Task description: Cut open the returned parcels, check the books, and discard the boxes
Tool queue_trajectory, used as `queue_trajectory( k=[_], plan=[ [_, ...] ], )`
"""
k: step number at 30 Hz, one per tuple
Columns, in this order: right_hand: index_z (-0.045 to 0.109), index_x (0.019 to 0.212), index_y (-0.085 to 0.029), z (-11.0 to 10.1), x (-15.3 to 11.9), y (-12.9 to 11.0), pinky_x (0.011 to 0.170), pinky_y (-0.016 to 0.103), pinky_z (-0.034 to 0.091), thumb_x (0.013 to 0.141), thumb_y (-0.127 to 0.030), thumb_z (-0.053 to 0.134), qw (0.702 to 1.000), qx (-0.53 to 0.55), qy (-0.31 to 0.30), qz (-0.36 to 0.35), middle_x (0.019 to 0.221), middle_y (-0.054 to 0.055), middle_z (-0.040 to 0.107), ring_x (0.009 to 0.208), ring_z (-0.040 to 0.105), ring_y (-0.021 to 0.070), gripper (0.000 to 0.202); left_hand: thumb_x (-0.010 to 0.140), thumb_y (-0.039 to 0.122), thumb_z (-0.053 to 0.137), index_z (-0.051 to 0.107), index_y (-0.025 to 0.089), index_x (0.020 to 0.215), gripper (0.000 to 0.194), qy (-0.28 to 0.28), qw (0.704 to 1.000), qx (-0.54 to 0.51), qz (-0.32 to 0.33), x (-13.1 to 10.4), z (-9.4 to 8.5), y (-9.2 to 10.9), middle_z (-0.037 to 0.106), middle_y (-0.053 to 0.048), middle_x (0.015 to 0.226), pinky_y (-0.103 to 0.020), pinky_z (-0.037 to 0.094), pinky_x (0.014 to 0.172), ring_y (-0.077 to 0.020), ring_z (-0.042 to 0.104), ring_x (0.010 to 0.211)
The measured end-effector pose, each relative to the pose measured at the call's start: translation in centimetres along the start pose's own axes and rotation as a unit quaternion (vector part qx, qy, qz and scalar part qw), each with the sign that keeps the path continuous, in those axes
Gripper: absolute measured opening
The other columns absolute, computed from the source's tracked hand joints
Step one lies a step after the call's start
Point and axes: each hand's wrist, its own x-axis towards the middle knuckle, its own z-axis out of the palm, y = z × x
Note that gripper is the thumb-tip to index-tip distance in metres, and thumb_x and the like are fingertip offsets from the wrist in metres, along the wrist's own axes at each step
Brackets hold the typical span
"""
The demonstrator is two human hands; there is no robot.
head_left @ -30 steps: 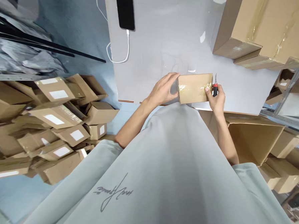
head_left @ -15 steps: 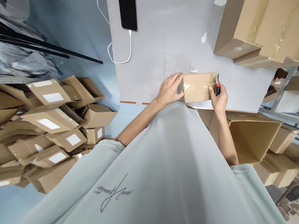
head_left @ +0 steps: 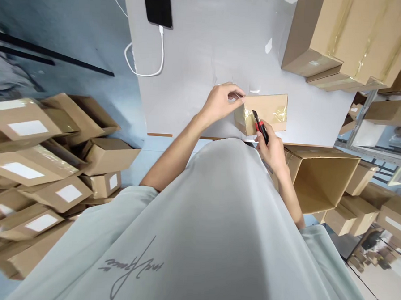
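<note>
A small cardboard box (head_left: 266, 106) with shiny clear tape at both ends sits near the front edge of the table. At its upper left corner, the thumb and curled fingers of my left hand (head_left: 223, 101) close on the cardboard. My right hand (head_left: 273, 147) is wrapped round a red and black utility knife (head_left: 261, 130). The knife's dark blade is out, points up and left, and lies over the taped left part of the box; whether it touches the tape I cannot tell.
A phone (head_left: 158, 6) on a white charging cable (head_left: 163, 54) lies at the table's back left. Large taped cartons (head_left: 347, 41) stand at the back right. Piled cardboard boxes (head_left: 50, 187) fill the left side below. An open carton (head_left: 323, 179) is below the table's right edge.
My right hand has left the box's right end and moved left with the knife, its blade now over the left end. My left hand has shifted to the upper corner. The view has shifted slightly.
</note>
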Motion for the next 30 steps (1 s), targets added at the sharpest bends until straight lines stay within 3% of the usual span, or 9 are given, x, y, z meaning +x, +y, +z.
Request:
queue_trajectory(
  k=[5, 11, 17, 23, 27, 30],
  plan=[
    [0.049, 0.176, -0.025, 1.0, 0.3, -0.9, 0.097, 0.05, 0.068, 0.119, -0.055, 0.042, 0.998, -0.061, 0.0, -0.006, 0.123, 0.013, 0.089, 0.092, 0.086, 0.033, 0.065, 0.091, 0.025, 0.084, 0.081, 0.026, 0.097, 0.006, 0.0, 0.999, -0.029, -0.024, 0.7, 0.0, 0.2, 0.086, -0.003, 0.109, -0.042, 0.066, 0.101, -0.025, 0.081, 0.1],
    [0.047, 0.178, -0.024, 1.7, 2.1, -1.2, 0.105, 0.048, 0.066, 0.121, -0.053, 0.035, 0.988, -0.151, 0.021, -0.029, 0.139, 0.015, 0.085, 0.117, 0.085, 0.0364, 0.065, 0.087, 0.036, 0.092, 0.081, 0.027, 0.092, 0.016, -0.017, 0.993, -0.095, -0.067, 1.1, -0.6, 0.9, 0.086, -0.002, 0.098, -0.039, 0.066, 0.093, -0.0255, 0.081, 0.098],
    [0.045, 0.179, -0.024, 1.7, 1.8, -3.0, 0.109, 0.049, 0.063, 0.122, -0.053, 0.034, 0.984, -0.173, 0.02, -0.034, 0.133, 0.013, 0.086, 0.123, 0.083, 0.0363, 0.065, 0.084, 0.044, 0.096, 0.081, 0.028, 0.092, 0.024, -0.02, 0.989, -0.125, -0.071, 1.3, -0.5, 0.5, 0.087, -0.002, 0.097, -0.042, 0.066, 0.097, -0.0277, 0.082, 0.104],
    [0.042, 0.178, -0.011, 2.4, 2.7, -5.5, 0.11, 0.061, 0.059, 0.122, -0.037, 0.028, 0.972, -0.236, -0.006, 0.018, 0.116, 0.02, 0.084, 0.115, 0.081, 0.0403, 0.063, 0.089, 0.039, 0.091, 0.084, 0.023, 0.095, 0.019, -0.024, 0.991, -0.121, -0.046, 1.5, -0.4, -0.2, 0.088, -0.001, 0.103, -0.045, 0.064, 0.097, -0.0249, 0.08, 0.101],
    [0.043, 0.175, -0.009, 3.3, 3.9, -5.5, 0.111, 0.063, 0.058, 0.124, -0.037, 0.029, 0.977, -0.212, 0.002, 0.006, 0.109, 0.02, 0.08, 0.121, 0.08, 0.0397, 0.06, 0.086, 0.04, 0.091, 0.085, 0.025, 0.094, 0.018, 0.007, 0.993, -0.106, -0.052, 1.5, 0.2, -0.7, 0.089, -0.002, 0.102, -0.044, 0.064, 0.092, -0.0243, 0.08, 0.096],
    [0.046, 0.173, -0.006, 3.3, 3.3, -6.6, 0.108, 0.061, 0.06, 0.122, -0.029, 0.034, 0.963, -0.264, -0.021, 0.052, 0.112, 0.023, 0.079, 0.12, 0.08, 0.0409, 0.057, 0.087, 0.046, 0.089, 0.084, 0.028, 0.095, 0.02, 0.028, 0.995, -0.088, -0.041, 1.1, 0.9, -0.7, 0.089, -0.003, 0.102, -0.043, 0.067, 0.092, -0.0276, 0.081, 0.099]
  ],
)
